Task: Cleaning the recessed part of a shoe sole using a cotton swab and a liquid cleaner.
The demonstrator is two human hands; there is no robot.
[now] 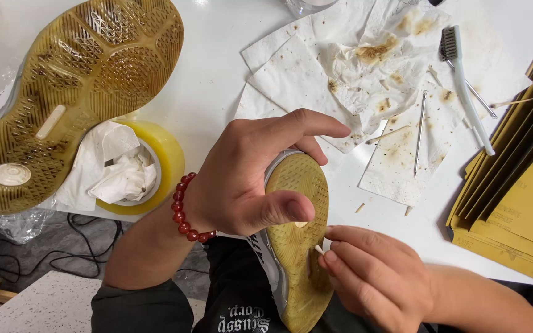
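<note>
Observed from beside the table: farthest to the left of the person's grip, a second shoe (72, 92) lay sole-up, its yellowed tread facing the ceiling, propped over a roll of yellow tape (169, 161) whose core was stuffed with crumpled white tissue (118, 169). Next over, the left hand (248, 176), with a red bead bracelet (183, 209) at the wrist, was clamped on the held shoe (297, 246), fingers wrapped over its toe end and the thumb pressed flat on the yellowed sole. The shoe sat sole-up between the two hands, over the person's lap at the table edge. Immediately right of it, the right hand (374, 277) had its fingertips pinched together on a small toothpick (319, 249), whose tip touched the sole just below the left thumb. Beyond the grip, farther onto the table, lay stained paper towels (353, 74) with a thin metal pick (420, 132) resting on them and broken toothpick pieces scattered near. Right of the towels lay a white-handled brush (467, 92), bristles pointing away from the person. At the far right, well apart from both hands, sat a fanned stack of yellow-brown sandpaper sheets (519, 185).
</note>
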